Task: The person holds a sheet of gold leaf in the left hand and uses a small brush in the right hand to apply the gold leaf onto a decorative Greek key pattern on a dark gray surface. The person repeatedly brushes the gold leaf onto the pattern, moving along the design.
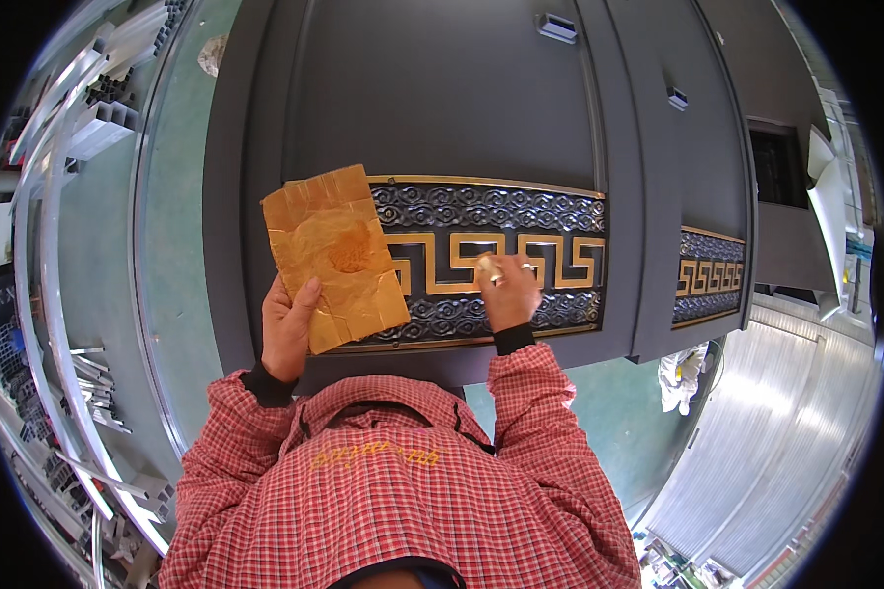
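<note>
My left hand [287, 329] grips a creased piece of cardboard [314, 231] by its lower left edge, thumb on top. The cardboard is coated gold, with a darker, wet-looking orange patch near its middle. My right hand [513, 294] is closed in a pinch on a small pale, gold-stained wad [488, 266]; its exact kind is hard to make out. That hand is over the gold fret pattern [576, 260] on a dark grey panel [442, 108]. Black embossed scrollwork [481, 208] runs above and below the fret, edged by thin gold strips. The cardboard covers the pattern's left end.
A second panel band [707, 277] with the same gold fret lies to the right. Small metal fittings [557, 27] stick up from the grey surface. Metal profiles [103, 128] are stacked at the left, beyond the green floor [103, 245]. Silvery sheeting [766, 402] lies at lower right.
</note>
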A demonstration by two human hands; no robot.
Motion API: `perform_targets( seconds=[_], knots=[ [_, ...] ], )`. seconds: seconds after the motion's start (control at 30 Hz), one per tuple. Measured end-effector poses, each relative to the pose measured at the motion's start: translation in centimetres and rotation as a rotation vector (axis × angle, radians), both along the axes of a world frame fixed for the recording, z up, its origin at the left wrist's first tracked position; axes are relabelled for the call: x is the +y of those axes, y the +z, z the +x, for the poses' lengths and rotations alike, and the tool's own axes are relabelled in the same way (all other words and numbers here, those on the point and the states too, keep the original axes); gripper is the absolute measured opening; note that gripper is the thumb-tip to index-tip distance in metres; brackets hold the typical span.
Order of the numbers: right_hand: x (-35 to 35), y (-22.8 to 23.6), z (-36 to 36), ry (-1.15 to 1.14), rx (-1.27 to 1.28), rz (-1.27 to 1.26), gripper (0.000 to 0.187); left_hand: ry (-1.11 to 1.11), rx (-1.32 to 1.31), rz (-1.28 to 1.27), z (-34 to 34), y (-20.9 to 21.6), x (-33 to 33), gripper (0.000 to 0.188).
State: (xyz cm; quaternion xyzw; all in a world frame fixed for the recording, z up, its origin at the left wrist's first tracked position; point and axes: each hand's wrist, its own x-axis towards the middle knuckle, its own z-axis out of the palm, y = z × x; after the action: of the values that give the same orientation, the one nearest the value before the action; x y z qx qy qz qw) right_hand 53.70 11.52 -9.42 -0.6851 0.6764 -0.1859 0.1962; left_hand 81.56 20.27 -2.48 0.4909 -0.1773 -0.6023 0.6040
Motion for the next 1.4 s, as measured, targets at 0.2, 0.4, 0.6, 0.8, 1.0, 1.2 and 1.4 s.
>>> perform_targets(
  seconds=[0.2, 0.4, 0.6, 0.8, 1.0, 1.2, 1.4],
  knots=[
    [-0.3, -0.5, -0.4, 0.028, -0.015, 0.005, 0.018, 0.006, -0.051, -0.005, -0.2, 0.0, 0.0, 0.03],
    [-2.9, 0.3, 3.6, 0.155, -0.114, -0.114, 0.014, -0.011, -0.042, 0.003, -0.4, 0.0, -0.2, 0.03],
    [-0.6, -0.4, 2.3, 0.218, -0.014, -0.016, 0.011, 0.024, -0.047, 0.006, -0.1, -0.1, 0.0, 0.03],
    [-2.8, 0.9, 3.6, 0.111, -0.086, -0.053, 0.009, 0.009, -0.046, 0.015, -0.3, -0.3, 0.0, 0.03],
    [-0.5, 0.0, 2.0, 0.211, -0.019, -0.014, 0.011, 0.039, -0.019, 0.0, -0.4, 0.2, -0.2, 0.03],
    [-0.7, 6.7, 3.3, 0.091, -0.311, -0.037, 0.021, -0.014, -0.034, 0.006, -1.2, -0.5, -0.5, 0.031],
    [-0.2, 11.4, 6.8, 0.331, -0.375, -0.206, 0.025, -0.079, -0.004, 0.007, -2.1, -1.3, -0.8, 0.032]
  ],
)
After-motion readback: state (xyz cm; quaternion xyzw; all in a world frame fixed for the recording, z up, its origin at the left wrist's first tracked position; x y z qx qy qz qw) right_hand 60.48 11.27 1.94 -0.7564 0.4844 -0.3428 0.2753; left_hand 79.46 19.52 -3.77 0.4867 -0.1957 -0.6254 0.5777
